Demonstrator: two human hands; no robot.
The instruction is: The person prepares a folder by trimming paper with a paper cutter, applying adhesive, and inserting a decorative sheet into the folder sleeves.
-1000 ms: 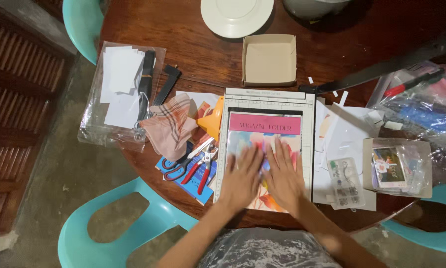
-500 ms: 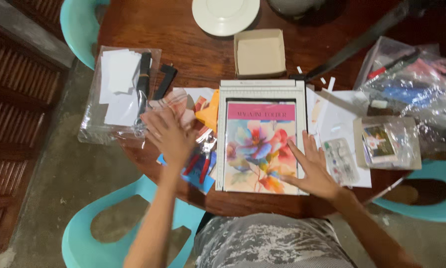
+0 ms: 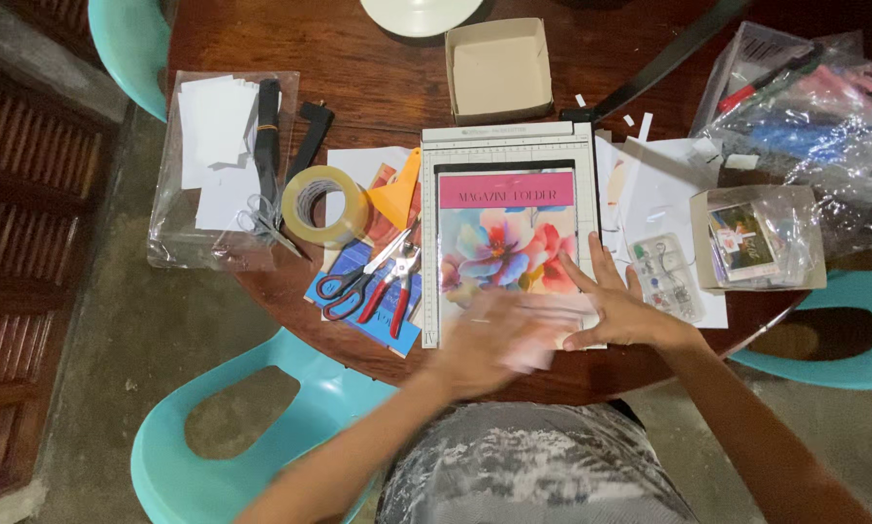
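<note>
The floral sheet (image 3: pixel 507 254) lies flat on the paper trimmer (image 3: pixel 510 146), its pink title band toward the far edge, in the middle of the round wooden surface (image 3: pixel 378 58). The right hand (image 3: pixel 618 303) rests spread and flat on the sheet's lower right corner, fingers fanned toward the flowers. The left hand (image 3: pixel 499 340) sits over the sheet's lower edge but is motion-blurred; I cannot tell whether it is spread or curled, though it appears to hold nothing.

To do this smoothing and squaring step well, the right hand should press evenly as an anchor so the sheet cannot skate, while the left sweeps lightly outward from the centre, not toward the anchor, which would raise a buckle. The sheet's sides should run parallel to the trimmer's ruled border; the left side looks close to the ruler strip, so check there first. The trimmer's black arm (image 3: pixel 664 60) stands swung open at the far right, clear of both hands, which is the safe place for it.

Just left of the trimmer lie scissors (image 3: pixel 354 279), red-handled pliers (image 3: pixel 389 286), an orange scraper (image 3: pixel 400 194) and a tape roll (image 3: pixel 322 206); a broad sweep could knock them.
</note>
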